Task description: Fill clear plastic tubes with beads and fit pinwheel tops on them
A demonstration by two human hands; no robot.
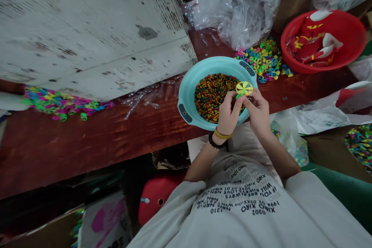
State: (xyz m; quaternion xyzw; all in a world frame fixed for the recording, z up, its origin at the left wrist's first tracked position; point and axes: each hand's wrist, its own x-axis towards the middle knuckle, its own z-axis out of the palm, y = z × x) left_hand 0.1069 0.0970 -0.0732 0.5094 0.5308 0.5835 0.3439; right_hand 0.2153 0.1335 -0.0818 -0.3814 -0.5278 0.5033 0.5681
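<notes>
Both my hands meet over the near rim of a light blue bowl (190, 85) filled with small multicoloured beads (212, 93). Together they hold a small yellow pinwheel toy (244, 88) with a green stem. My left hand (229, 113), with a yellow band and a black bead bracelet on the wrist, has its fingers pinched on the stem. My right hand (258, 112) is closed on the toy from the right. The stem is mostly hidden by the fingers.
A heap of coloured pinwheel parts (263, 60) lies behind the bowl, another heap (62, 102) at far left. A red bowl (348, 31) with red and white packets stands at back right. Clear plastic bags (232, 4) lie behind. A white worn board (87, 27) covers the back left of the brown wooden table (87, 139).
</notes>
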